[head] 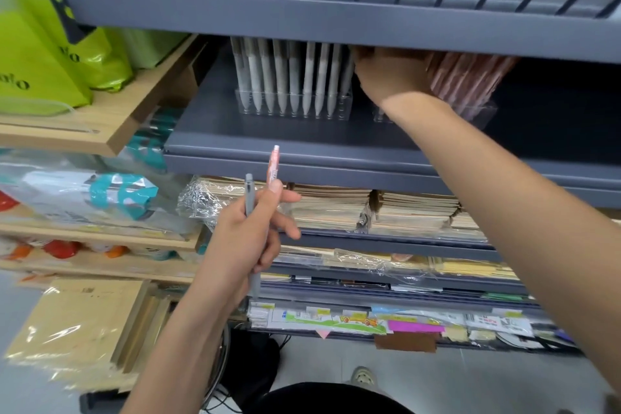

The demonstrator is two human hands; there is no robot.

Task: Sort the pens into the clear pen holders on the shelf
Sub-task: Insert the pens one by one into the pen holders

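Head view: left grip (248, 228) closed around two pens (273, 166); right grip (389, 74) among pink pens (467, 77), closure unclear.

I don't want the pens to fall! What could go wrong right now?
The left hand holds a grey pen and a pink pen loosely together, so one might slip out. The right hand is pushing among the pink pens, which lean sideways in their clear holder; they could tip over or spill.
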